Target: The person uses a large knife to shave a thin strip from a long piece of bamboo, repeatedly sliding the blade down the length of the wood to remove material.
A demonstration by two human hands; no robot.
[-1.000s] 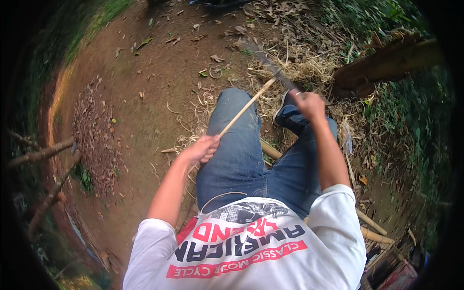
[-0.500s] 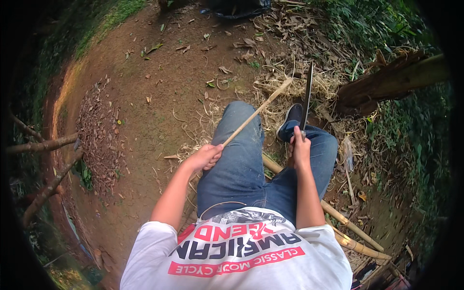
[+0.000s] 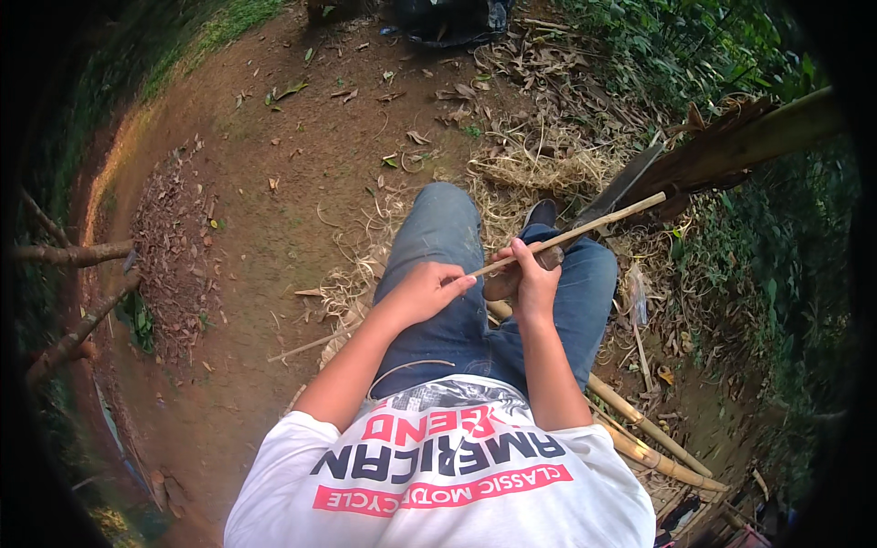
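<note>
A slim, pale wooden stick (image 3: 607,219) slants across my lap, its far end up to the right. My left hand (image 3: 434,290) pinches it over my left thigh. A thin length in line with it shows left of my forearm, seemingly the same piece. My right hand (image 3: 533,281) is closed round the brown wooden handle of a machete (image 3: 630,178), and the stick crosses over this hand at the thumb and forefinger. The dark blade points away to the far right, partly behind the stick.
Bamboo poles (image 3: 653,447) lie at my right side. Pale curled shavings (image 3: 548,169) cover the ground ahead. A thick trunk (image 3: 776,132) juts in from the right, near the blade. Branches (image 3: 82,254) stand at the left, and a black plastic bag (image 3: 452,20) lies at the far edge.
The stick has swung down to the right and now lies over my right hand. My left hand has moved right, close to the right one. The machete blade has tilted right.
</note>
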